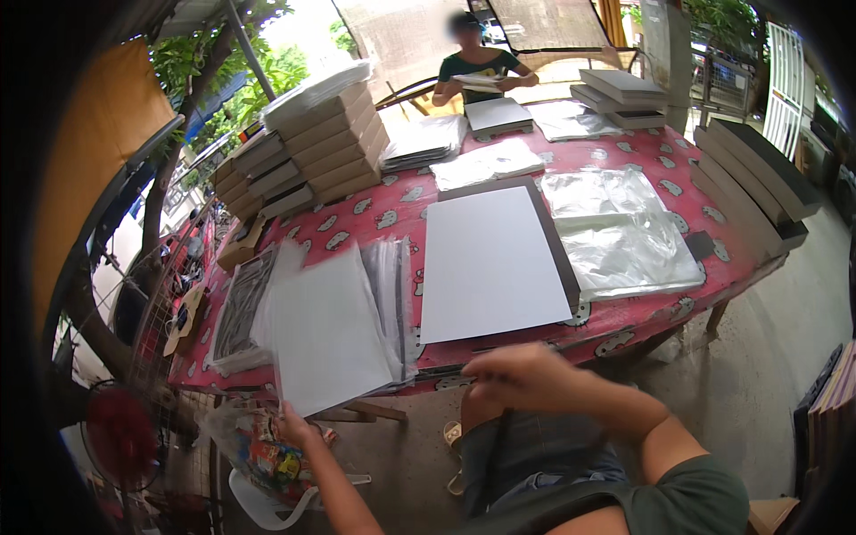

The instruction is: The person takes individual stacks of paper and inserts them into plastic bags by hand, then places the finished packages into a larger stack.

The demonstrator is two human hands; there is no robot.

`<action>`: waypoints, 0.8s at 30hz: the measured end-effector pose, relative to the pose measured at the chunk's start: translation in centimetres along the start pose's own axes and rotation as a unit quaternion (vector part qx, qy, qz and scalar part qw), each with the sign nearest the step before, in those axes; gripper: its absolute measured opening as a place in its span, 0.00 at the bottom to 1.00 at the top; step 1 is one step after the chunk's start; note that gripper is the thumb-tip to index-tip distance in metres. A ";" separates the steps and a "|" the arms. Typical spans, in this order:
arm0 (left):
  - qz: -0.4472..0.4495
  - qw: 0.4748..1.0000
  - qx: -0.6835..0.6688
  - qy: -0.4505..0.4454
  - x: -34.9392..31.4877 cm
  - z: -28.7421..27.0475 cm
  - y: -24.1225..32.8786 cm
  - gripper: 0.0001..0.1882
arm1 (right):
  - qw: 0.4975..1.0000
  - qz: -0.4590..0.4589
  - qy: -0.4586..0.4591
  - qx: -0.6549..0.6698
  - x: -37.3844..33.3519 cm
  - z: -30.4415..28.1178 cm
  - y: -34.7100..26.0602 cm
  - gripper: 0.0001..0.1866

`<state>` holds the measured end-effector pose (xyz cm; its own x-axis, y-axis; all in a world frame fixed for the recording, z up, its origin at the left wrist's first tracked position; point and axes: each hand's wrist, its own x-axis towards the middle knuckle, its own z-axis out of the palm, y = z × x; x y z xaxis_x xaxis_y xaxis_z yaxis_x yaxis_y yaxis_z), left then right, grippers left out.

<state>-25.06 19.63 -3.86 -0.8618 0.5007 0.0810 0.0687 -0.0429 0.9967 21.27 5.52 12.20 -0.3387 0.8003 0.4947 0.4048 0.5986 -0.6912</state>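
Observation:
My left hand (292, 428) is closed on the near left corner of a white sheet (330, 334), which lies tilted over a pile of clear plastic sleeves (390, 299) and sticks out past the table edge. The sheet's far end is blurred. My right hand (526, 374) is in front of the table edge, slightly smeared, its fingers loosely bent and apart with nothing seen in them. Just beyond it a stack of white sheets (490, 267) rests on a dark grey board (560, 259). To the right lies a pile of clear plastic bags (615, 236).
A pink patterned cloth (348, 218) covers the table. Brown boxes (330, 134) are stacked at the far left; grey-edged stacks (749, 169) stand along the right edge. Across the table a person (481, 71) holds white sheets. A plastic bag of colourful items (267, 450) hangs below the near left edge.

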 end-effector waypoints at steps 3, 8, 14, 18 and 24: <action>0.019 0.993 0.119 0.012 -0.2 0.1 0.1 0.27 | 0.991 0.076 0.114 -0.010 -1.0 -4.5 -0.6 0.12; 0.087 0.951 0.298 0.017 -2.4 2.9 1.5 0.27 | 0.897 0.235 0.273 -0.257 -6.3 -15.4 6.5 0.12; 0.153 0.959 0.187 0.147 1.2 2.2 -1.6 0.24 | 0.826 0.352 0.223 -0.379 -10.7 -19.4 15.8 0.19; 0.155 0.975 0.040 0.153 -5.5 5.2 4.0 0.22 | 0.738 0.393 0.201 -0.510 -11.6 -18.9 18.6 0.21; 0.135 0.900 -0.215 -0.355 -28.5 10.4 13.5 0.22 | 0.873 0.262 0.281 -0.299 -8.2 -14.9 17.7 0.08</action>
<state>5.67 13.76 7.27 -0.2937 0.8418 0.4530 -0.1058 -0.4996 0.8598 43.89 10.02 3.75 0.4293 0.7590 0.4895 0.8069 -0.0789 -0.5853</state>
